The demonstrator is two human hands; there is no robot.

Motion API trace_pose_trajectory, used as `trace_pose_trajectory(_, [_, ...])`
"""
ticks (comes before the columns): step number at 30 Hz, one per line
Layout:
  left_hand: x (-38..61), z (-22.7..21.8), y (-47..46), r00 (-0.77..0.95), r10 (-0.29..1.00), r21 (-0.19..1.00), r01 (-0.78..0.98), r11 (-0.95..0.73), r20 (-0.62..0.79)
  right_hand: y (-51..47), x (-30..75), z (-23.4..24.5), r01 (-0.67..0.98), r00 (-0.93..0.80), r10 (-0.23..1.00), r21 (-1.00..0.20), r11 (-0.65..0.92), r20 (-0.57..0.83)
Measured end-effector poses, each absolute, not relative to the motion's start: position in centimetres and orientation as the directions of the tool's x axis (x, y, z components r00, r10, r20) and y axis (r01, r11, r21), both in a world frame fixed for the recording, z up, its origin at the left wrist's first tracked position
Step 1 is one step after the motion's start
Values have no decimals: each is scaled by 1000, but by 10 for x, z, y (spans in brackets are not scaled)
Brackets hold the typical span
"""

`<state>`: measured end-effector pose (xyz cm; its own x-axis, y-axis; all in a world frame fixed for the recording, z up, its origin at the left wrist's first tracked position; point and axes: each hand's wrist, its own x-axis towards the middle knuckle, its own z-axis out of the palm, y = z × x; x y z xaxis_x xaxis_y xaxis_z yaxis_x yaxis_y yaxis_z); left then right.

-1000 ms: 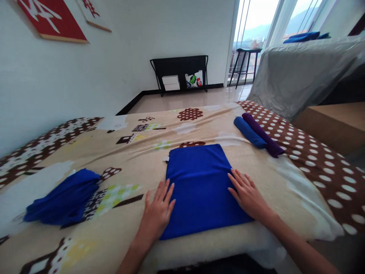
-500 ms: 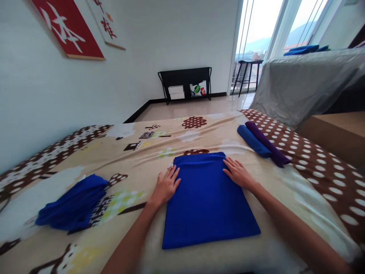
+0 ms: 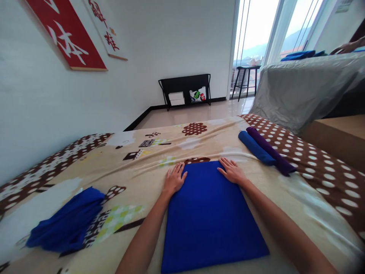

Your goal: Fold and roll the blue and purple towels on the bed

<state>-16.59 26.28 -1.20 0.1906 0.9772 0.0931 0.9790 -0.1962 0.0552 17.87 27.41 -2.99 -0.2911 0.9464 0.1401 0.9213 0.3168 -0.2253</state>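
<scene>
A blue cloth garment (image 3: 209, 217), folded into a flat panel, lies before me on the patterned blanket (image 3: 154, 171). My left hand (image 3: 174, 179) rests flat on its far left corner, fingers stretched out. On the far right corner lies my right hand (image 3: 231, 170), also flat with fingers extended. Neither hand grasps anything. A crumpled blue cloth (image 3: 68, 220) sits apart to the left. Toward the right, a rolled blue cloth (image 3: 256, 147) lies alongside a rolled purple cloth (image 3: 270, 151).
At the far wall stands a low black rack (image 3: 185, 89). A black stool (image 3: 245, 80) is by the window. A grey sheet-covered table (image 3: 299, 83) at right bears blue cloth (image 3: 299, 55); another person's hand (image 3: 346, 48) is over it. Below is a brown box (image 3: 339, 140).
Both hands have slid to the far edge, closer together, and the wrinkle there is smoothed flat. The view has tilted up slightly. Another person's hand has appeared at the right table.
</scene>
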Motion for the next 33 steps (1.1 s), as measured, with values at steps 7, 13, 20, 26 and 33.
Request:
trace_pose_trajectory(7, [-122, 18, 219, 244, 960, 7, 969, -247, 139, 231, 143, -3, 942, -260, 948, -167, 291, 184])
trace_pose_trajectory(13, [-101, 4, 58, 649, 742, -73, 759, -647, 165, 72, 130, -19, 725, -639, 733, -136, 675, 234])
trace_pose_trajectory(20, [-183, -35, -18, 393, 835, -204, 918, -339, 384, -3, 197, -45, 849, -467, 813, -81, 522, 347])
trace_pose_trajectory(26, [-196, -26, -33, 402, 824, -223, 914, -338, 400, -16, 217, -43, 868, -409, 795, -77, 490, 449])
trace_pose_trajectory(33, [-83, -15, -1, 549, 746, -67, 820, -569, 377, -12, 117, -24, 770, -490, 726, -150, 620, 483])
